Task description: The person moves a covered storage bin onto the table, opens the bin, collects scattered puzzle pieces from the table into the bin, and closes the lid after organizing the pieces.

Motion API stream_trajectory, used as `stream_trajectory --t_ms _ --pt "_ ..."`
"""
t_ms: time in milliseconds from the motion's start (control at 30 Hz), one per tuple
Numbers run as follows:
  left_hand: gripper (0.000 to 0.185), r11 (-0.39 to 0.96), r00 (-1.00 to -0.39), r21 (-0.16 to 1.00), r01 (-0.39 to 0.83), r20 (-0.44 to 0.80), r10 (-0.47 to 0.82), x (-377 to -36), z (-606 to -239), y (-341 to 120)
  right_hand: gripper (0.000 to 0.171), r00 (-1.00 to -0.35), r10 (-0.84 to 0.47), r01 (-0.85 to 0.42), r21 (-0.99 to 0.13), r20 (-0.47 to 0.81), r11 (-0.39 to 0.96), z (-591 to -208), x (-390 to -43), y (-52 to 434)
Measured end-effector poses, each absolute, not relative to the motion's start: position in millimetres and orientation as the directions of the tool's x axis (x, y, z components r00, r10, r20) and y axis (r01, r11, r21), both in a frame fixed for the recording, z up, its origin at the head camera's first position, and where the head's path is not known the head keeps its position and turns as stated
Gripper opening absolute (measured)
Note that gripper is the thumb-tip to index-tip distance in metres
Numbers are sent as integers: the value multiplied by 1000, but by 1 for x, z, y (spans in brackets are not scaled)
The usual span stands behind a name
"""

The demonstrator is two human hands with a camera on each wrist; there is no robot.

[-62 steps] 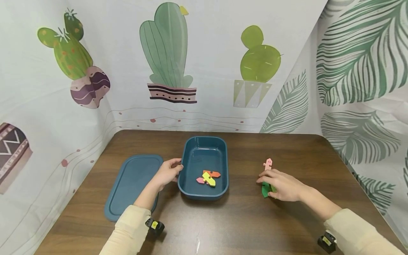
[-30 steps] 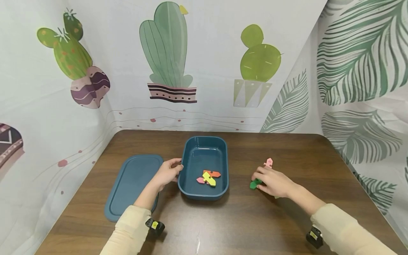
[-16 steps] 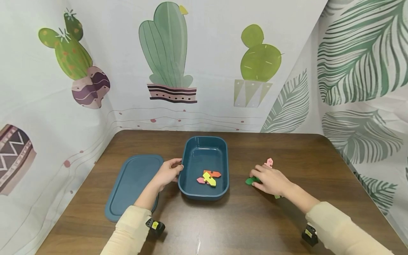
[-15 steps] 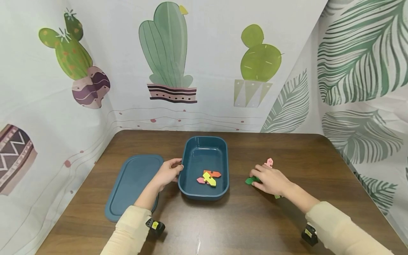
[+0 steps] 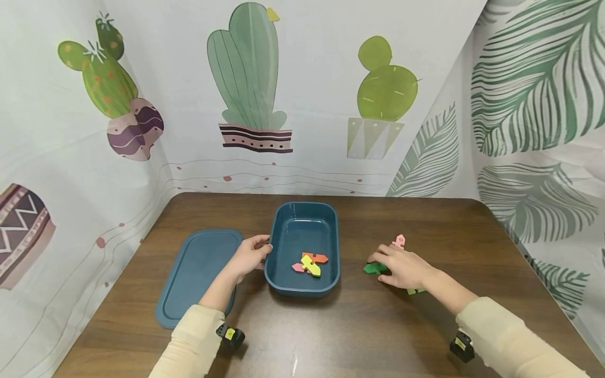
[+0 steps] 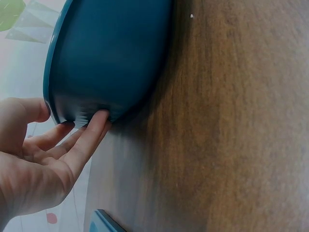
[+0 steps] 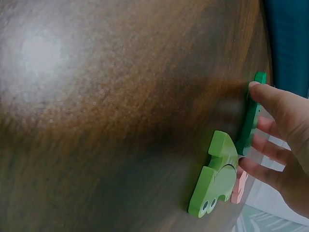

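Observation:
My left hand (image 5: 249, 257) holds the left side of a dark blue rectangular box (image 5: 278, 220), thumb at the rim and fingers on the outer wall, as the left wrist view shows. To the right of the box, my right hand (image 5: 405, 266) pinches a dark green notched piece (image 5: 375, 268) lying on the table. The right wrist view shows its thumb on one edge and its fingers behind. A light green notched piece (image 7: 211, 181) with two eye marks lies beside that hand. Partly hidden behind the hand is a pale pink piece (image 5: 399, 240).
Inside the box lie a yellow piece (image 5: 310, 265), an orange piece (image 5: 321, 258) and a darker pink piece (image 5: 297, 267). A flat blue lid (image 5: 198, 268) rests on the brown wooden table (image 5: 331, 336), left of the box. A printed cloth hangs behind the table.
My right hand has moved left over the table with the dark green piece, away from the light green one. Its thumb has lately shifted slightly. The left hand and box stay put.

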State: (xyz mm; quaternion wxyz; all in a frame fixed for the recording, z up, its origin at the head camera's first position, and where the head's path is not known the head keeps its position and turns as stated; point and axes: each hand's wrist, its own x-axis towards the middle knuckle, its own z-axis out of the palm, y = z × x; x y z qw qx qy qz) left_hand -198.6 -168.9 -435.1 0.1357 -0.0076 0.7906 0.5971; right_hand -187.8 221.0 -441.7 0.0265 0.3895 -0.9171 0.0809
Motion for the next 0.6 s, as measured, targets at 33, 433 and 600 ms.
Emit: stream_trajectory --t_ms 33,433,600 --pt "42 286 -963 942 -174 -223 150 -199 -435 -169 40 -689 -715 -724 -128 115 678 -442 -188 221" --pt "43 291 -962 941 -173 -225 154 -201 -437 -169 34 -675 -727 -738 -124 130 663 -445 -190 219" --pt "44 288 -961 942 -171 -224 162 -201 -437 -169 33 -679 -723 -734 -113 130 669 -445 -190 217"
